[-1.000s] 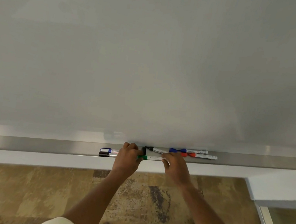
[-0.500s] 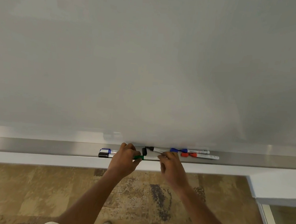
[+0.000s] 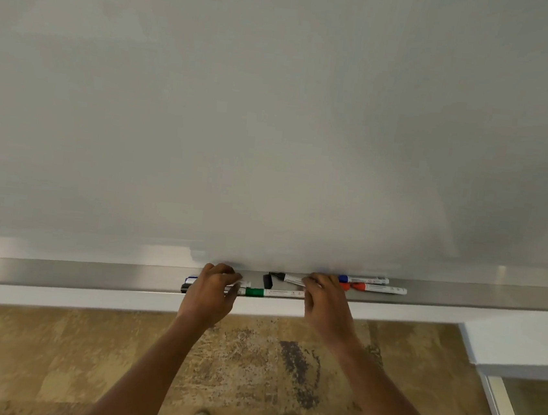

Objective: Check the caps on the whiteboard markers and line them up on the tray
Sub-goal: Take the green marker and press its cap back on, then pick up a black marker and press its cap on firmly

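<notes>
Since a second ago both hands have drawn apart along the green-capped white marker, which has slid to the front lip of the long brushed-metal tray. Above the tray spreads the blank grey-white whiteboard. Below is mottled tan carpet. The left hand curls its fingers around the marker's cap end; the right hand pinches the barrel's other end. Behind lie a black-capped marker, a blue-capped marker and a red-capped marker, side by side. Two more markers peek out left of the left hand. Barrel print is too small to read.
</notes>
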